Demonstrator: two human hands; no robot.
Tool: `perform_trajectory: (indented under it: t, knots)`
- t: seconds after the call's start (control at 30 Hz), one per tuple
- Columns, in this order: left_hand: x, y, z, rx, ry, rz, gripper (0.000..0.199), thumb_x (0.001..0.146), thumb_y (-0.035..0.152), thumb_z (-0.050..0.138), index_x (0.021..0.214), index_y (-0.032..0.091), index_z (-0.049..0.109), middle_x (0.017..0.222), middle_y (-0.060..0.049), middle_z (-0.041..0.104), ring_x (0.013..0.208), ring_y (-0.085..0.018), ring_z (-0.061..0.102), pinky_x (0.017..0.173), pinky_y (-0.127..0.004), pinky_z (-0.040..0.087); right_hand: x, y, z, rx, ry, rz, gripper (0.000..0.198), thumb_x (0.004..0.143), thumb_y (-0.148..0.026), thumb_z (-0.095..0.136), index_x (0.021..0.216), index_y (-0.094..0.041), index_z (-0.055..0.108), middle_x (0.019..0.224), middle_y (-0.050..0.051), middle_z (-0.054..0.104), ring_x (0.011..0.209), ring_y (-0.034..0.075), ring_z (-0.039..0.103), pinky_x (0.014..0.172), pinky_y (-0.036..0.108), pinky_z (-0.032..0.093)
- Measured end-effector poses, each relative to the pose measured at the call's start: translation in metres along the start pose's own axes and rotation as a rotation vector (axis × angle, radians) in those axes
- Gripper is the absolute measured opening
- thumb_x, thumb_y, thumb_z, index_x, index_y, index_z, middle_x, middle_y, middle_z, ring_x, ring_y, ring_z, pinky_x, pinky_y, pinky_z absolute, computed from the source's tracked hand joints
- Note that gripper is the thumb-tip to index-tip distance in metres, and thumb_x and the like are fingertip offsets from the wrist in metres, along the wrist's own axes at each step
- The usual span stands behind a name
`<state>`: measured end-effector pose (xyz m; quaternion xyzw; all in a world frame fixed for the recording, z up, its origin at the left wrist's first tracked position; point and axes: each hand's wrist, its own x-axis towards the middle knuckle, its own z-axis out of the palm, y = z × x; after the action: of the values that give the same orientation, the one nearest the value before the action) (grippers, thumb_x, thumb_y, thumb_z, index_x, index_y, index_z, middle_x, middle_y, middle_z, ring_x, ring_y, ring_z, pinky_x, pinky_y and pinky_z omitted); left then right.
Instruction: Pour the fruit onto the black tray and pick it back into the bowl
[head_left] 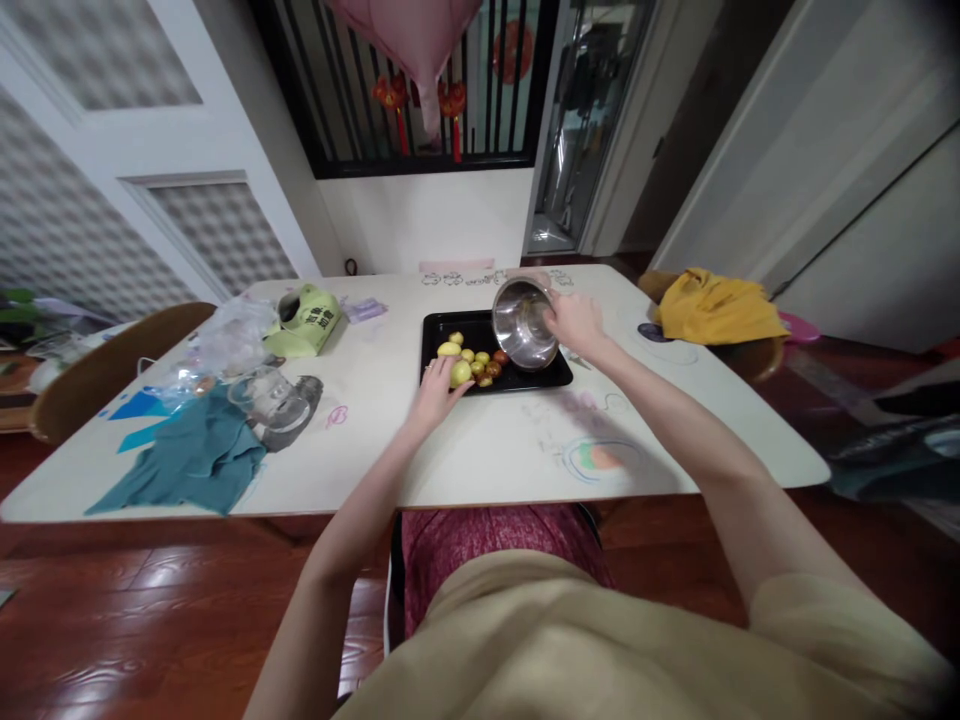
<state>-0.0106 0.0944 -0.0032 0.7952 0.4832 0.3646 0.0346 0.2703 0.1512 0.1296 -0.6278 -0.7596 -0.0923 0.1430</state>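
Head view, tilted bowl [523, 325], mouth seemingly leftward, tray [536, 379] crosswise

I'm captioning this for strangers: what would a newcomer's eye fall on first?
Probably the shiny metal bowl, held tilted by the right hand over the black tray, where the left hand touches yellow and brownish round pieces. Next, perhaps the yellow cloth by the table's right end and the pink balloon up top.
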Motion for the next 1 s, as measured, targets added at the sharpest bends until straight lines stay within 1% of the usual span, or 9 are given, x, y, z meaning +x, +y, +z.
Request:
perform_trajectory:
  t: [0.13,0.23,0.33,0.4,0.53,0.67,0.77,0.9,1.0]
  knots:
    - [0.007,-0.008,-0.007,0.155,-0.045,-0.043,0.042,0.104,0.042,0.064,0.14,0.021,0.062,0.133,-0.015,0.069,0.122,-0.034,0.061,0.103,-0.046,0.05,-0.016,0.015,-0.014,0.066,0.092,0.171,0.042,0.099,-0.025,0.051,0.133,-0.008,0.07,0.104,0.023,0.079,0.107,0.042,0.075,0.093,0.051,0.055]
    - [0.007,-0.005,-0.01,0.213,-0.054,-0.052,0.044,0.104,0.041,0.063,0.144,0.023,0.062,0.135,-0.013,0.069,0.13,-0.034,0.058,0.104,-0.046,0.047,-0.035,0.029,-0.023,0.273,0.057,0.189,0.033,0.094,-0.023,0.053,0.114,-0.009,0.076,0.073,0.013,0.076,0.079,0.033,0.077,0.079,0.042,0.059]
    - [0.007,-0.002,-0.012,0.207,-0.072,-0.068,0.043,0.103,0.043,0.063,0.141,0.022,0.063,0.137,-0.013,0.068,0.132,-0.034,0.057,0.105,-0.045,0.046,-0.059,0.039,-0.02,0.62,-0.129,0.179,0.029,0.088,-0.023,0.056,0.106,-0.011,0.075,0.055,0.003,0.066,0.047,0.02,0.065,0.052,0.029,0.053]
    - [0.007,-0.001,-0.013,0.198,-0.077,-0.101,0.041,0.102,0.044,0.064,0.137,0.021,0.064,0.137,-0.013,0.068,0.132,-0.034,0.057,0.106,-0.046,0.045,-0.077,0.039,-0.011,0.823,-0.308,0.168,0.028,0.085,-0.026,0.061,0.105,-0.012,0.074,0.052,0.0,0.064,0.038,0.015,0.058,0.04,0.024,0.045]
    - [0.005,-0.002,-0.013,0.174,-0.076,-0.154,0.038,0.103,0.048,0.063,0.131,0.022,0.066,0.138,-0.013,0.067,0.129,-0.033,0.059,0.105,-0.044,0.046,-0.107,0.028,0.013,0.992,-0.649,0.103,0.029,0.08,-0.033,0.07,0.102,-0.014,0.074,0.054,-0.002,0.066,0.037,0.012,0.057,0.033,0.019,0.041]
    - [0.009,-0.005,-0.007,0.186,-0.087,-0.184,0.046,0.104,0.051,0.062,0.138,0.021,0.062,0.139,-0.014,0.068,0.129,-0.033,0.059,0.105,-0.044,0.047,-0.119,0.015,0.034,1.027,-0.807,0.016,0.039,0.082,-0.039,0.068,0.112,-0.016,0.073,0.058,-0.004,0.065,0.04,0.013,0.058,0.034,0.02,0.042]
    - [0.02,-0.009,-0.001,0.218,-0.093,-0.202,0.05,0.104,0.051,0.062,0.144,0.02,0.06,0.14,-0.015,0.069,0.132,-0.034,0.058,0.106,-0.044,0.047,-0.118,0.009,0.047,1.053,-0.82,-0.073,0.037,0.084,-0.043,0.069,0.109,-0.016,0.073,0.063,-0.003,0.066,0.047,0.013,0.059,0.039,0.02,0.042]
    - [0.037,-0.013,0.004,0.262,-0.068,-0.248,0.049,0.107,0.052,0.056,0.144,0.02,0.06,0.137,-0.015,0.071,0.128,-0.033,0.062,0.106,-0.042,0.048,-0.109,0.006,0.058,1.064,-0.765,-0.24,0.042,0.089,-0.056,0.07,0.084,-0.015,0.072,0.065,-0.002,0.064,0.055,0.011,0.056,0.048,0.02,0.043]
    - [0.045,-0.013,0.006,0.29,-0.067,-0.272,0.049,0.107,0.052,0.056,0.144,0.02,0.06,0.133,-0.015,0.073,0.124,-0.034,0.064,0.104,-0.041,0.049,-0.094,0.008,0.061,1.023,-0.691,-0.216,0.051,0.096,-0.064,0.062,0.089,-0.014,0.075,0.061,-0.001,0.063,0.053,0.011,0.055,0.048,0.021,0.044]
